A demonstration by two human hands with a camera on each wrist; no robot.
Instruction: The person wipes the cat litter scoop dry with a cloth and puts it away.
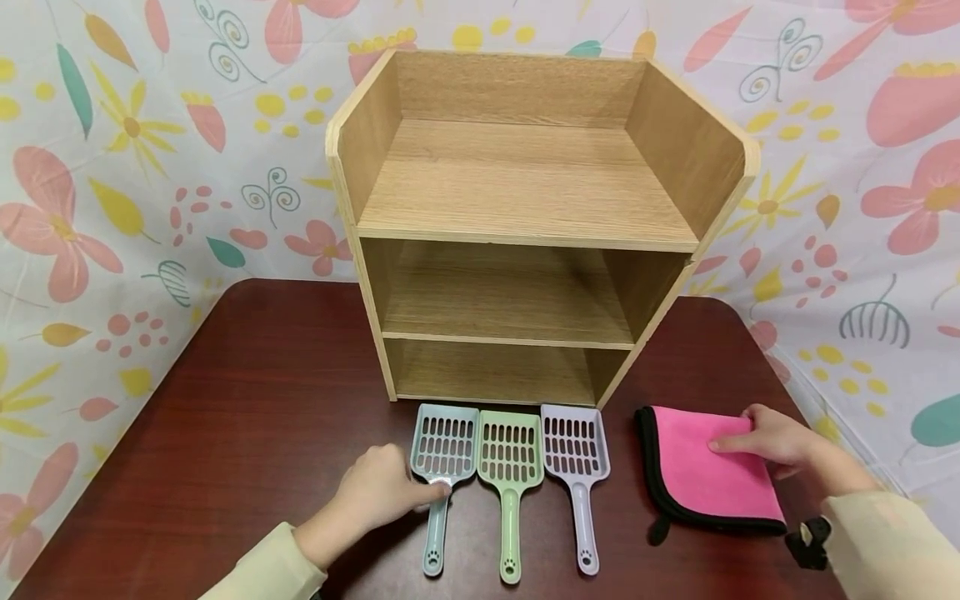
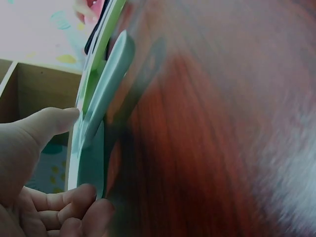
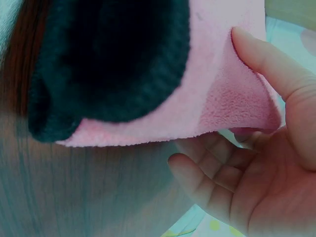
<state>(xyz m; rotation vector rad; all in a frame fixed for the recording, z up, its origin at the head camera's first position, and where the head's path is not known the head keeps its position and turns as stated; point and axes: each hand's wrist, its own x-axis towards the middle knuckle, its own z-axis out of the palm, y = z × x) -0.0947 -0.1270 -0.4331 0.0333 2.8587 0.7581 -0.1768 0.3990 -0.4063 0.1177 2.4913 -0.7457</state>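
Observation:
Three slotted litter scoops lie side by side on the table: a blue one (image 1: 435,517), a green one (image 1: 510,525) and a lilac one (image 1: 582,517). My left hand (image 1: 382,492) is at the blue scoop, its thumb across the neck. In the left wrist view, curled fingers (image 2: 86,195) sit at the edge of that scoop's pan. A folded pink cloth with black trim (image 1: 712,467) lies to the right. My right hand (image 1: 780,437) pinches its right edge, thumb on top and fingers beneath, as the right wrist view shows.
A wooden shelf unit (image 1: 510,237) with open compartments stands behind the scoops on the dark red table (image 1: 247,417). A flower-patterned sheet (image 1: 172,167) hangs behind and along both sides.

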